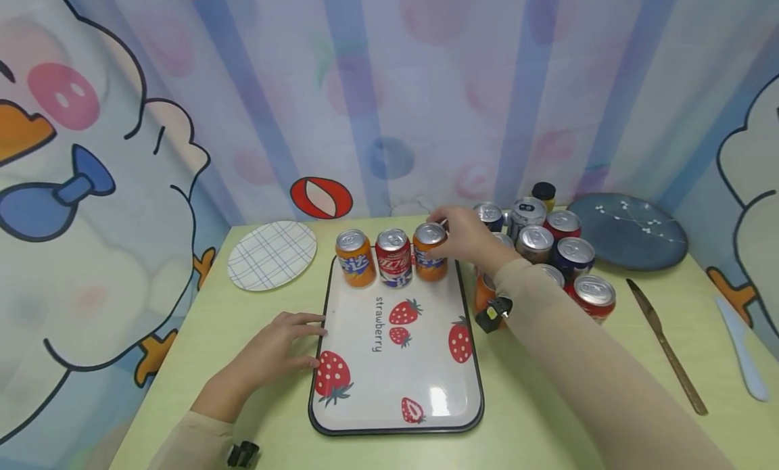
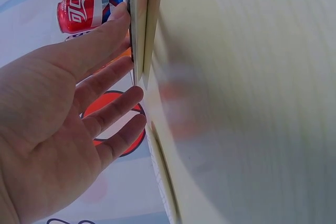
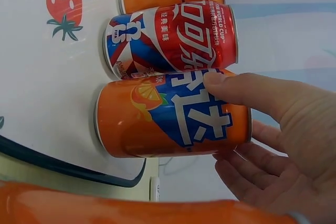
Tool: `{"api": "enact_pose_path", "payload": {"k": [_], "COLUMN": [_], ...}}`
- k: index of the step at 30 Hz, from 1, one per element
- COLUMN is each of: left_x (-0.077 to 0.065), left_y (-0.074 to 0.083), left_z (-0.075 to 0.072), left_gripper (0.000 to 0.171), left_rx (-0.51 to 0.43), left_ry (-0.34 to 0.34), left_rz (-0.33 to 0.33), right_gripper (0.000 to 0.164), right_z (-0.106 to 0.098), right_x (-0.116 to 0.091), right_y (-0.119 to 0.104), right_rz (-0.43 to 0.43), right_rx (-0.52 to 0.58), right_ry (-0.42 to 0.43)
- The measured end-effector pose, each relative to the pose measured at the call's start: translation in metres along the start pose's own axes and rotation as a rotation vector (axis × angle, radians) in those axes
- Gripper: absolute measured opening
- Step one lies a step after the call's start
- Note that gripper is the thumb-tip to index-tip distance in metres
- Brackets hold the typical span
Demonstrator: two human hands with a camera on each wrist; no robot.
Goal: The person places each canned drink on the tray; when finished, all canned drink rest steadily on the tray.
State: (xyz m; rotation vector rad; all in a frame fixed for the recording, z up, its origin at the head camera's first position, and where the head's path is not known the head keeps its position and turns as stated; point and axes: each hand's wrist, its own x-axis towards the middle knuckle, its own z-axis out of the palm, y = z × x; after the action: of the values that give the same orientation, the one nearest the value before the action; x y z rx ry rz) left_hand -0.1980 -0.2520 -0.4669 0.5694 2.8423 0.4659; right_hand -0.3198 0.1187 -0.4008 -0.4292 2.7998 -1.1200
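Note:
A white strawberry-print tray point(image 1: 377, 395) with a dark rim lies on the table. Along its far end stand three upright soda cans in a row: an orange soda can point(image 1: 356, 262) at left, a red cola can point(image 1: 394, 259) in the middle and a second orange soda can point(image 1: 431, 264) at right. My right hand point(image 1: 471, 239) grips that right can, thumb point(image 3: 231, 85) on its printed front and fingers behind it. Beside the tray's left edge, my left hand point(image 1: 274, 348) has its fingers spread, fingertips point(image 2: 137, 94) right at the rim.
Several more cans point(image 1: 535, 240) crowd the table right of the tray, partly behind my right arm. A dark blue plate point(image 1: 629, 230), a brown knife point(image 1: 666, 348) and a pale blue knife point(image 1: 742, 351) lie further right. A checked plate point(image 1: 272, 255) sits at the back left.

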Motion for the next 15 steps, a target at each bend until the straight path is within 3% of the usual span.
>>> {"api": "enact_pose_path", "payload": {"k": [7,15], "left_x": [0.0,-0.001], "left_y": [0.0,-0.002], "left_z": [0.001,0.002], "left_gripper": [0.05,0.051], "left_rx": [-0.015,-0.012], "left_ry": [0.001,-0.003], "left_rz": [0.003,-0.01], "right_gripper": [0.078,0.072], "right_z": [-0.005,-0.016], "right_x": [-0.016,-0.062], "right_y": [0.004,-0.004], "right_rz": [-0.032,-0.101], "right_rx": [-0.114,-0.171], "right_ry": [0.009,0.06]}}
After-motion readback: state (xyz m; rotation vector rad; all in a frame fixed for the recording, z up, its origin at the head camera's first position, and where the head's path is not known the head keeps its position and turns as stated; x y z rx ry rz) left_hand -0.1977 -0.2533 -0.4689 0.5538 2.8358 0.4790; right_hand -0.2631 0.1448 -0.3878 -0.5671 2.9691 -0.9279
